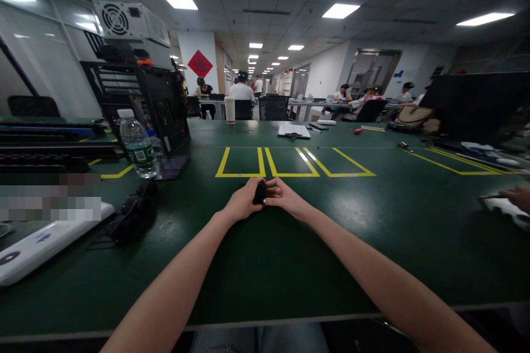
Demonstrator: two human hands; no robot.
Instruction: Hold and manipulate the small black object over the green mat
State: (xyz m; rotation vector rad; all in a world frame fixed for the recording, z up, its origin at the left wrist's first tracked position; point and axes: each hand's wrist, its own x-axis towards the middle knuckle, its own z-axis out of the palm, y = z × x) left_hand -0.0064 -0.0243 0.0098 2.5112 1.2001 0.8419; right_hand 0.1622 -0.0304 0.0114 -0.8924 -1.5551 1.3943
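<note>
Between my two hands is a small black object (259, 193), mostly covered by fingers, so its kind does not show. My left hand (243, 198) wraps round it from the left, fingers closed. From the right, my right hand (283, 197) grips its side with thumb and fingertips. Both hands are low over the green table (281, 265), just in front of yellow tape outlines (269, 175).
At left stand a water bottle (138, 146), an open computer case (159, 105) with a power supply (130, 25) on top, black cables (130, 212) and a white strip (49, 248). Farther back are a clipboard (293, 131) and a cup (230, 110). Another person's hand (517, 197) is at right.
</note>
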